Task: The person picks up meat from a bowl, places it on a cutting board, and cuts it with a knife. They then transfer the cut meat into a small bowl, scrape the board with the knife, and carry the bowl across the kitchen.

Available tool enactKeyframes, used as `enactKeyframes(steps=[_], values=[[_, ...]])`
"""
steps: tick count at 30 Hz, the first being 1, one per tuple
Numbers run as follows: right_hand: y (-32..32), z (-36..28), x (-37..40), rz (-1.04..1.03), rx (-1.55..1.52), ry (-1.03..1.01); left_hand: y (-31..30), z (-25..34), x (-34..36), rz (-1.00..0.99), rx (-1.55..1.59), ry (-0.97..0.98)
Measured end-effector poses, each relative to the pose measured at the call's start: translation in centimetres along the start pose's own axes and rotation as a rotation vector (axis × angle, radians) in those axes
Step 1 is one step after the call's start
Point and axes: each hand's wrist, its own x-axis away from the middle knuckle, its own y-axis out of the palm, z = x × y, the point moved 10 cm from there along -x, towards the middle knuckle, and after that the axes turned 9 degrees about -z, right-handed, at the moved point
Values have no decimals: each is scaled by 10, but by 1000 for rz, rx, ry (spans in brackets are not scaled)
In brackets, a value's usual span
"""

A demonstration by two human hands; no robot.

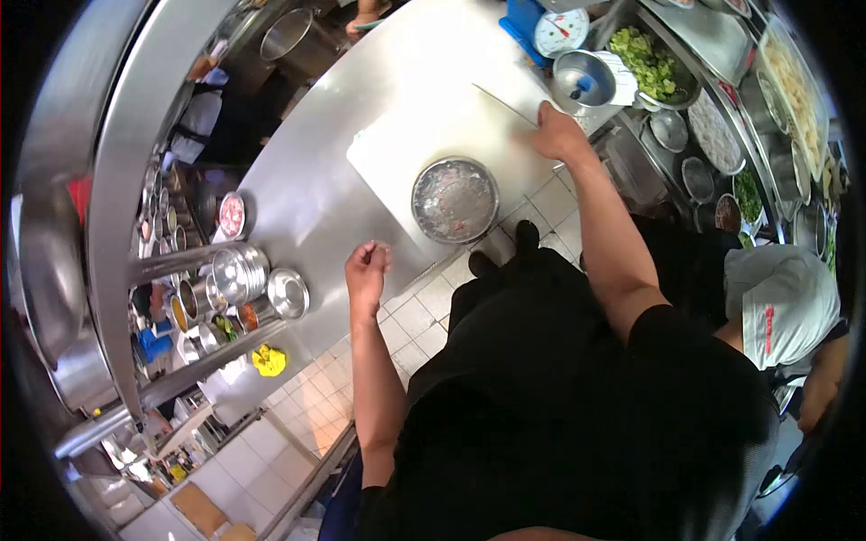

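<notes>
My left hand (365, 275) is raised over the steel counter's near edge, left of the bowl. Its fingers are curled together, and what they hold, if anything, is blurred. At the right end of the white cutting board (397, 140), my right hand (557, 137) has its fingers bent, partly smeared by motion. A thin, dark, straight edge (505, 104) runs up to this hand; I cannot make out what it belongs to. The round metal bowl (456, 200), with whitish and pinkish contents, sits at the board's near edge, between my hands but touching neither.
A blue scale (520, 27), a metal pot (584, 79) and a bowl of chopped greens (642, 63) stand beyond my right hand. Steel bowls (289, 293) and a yellow cloth (269, 361) lie left. A person in a pale cap (789, 298) is close at right.
</notes>
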Motion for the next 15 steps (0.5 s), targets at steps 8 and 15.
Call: enactKeyframes(steps=[8,15], values=[[-17,-3,15,181,-265,-116,42,25,-51,-118,-111,-89],[8,-16,51,287,-422,-110,59,16,-64,-255,-222,-195]])
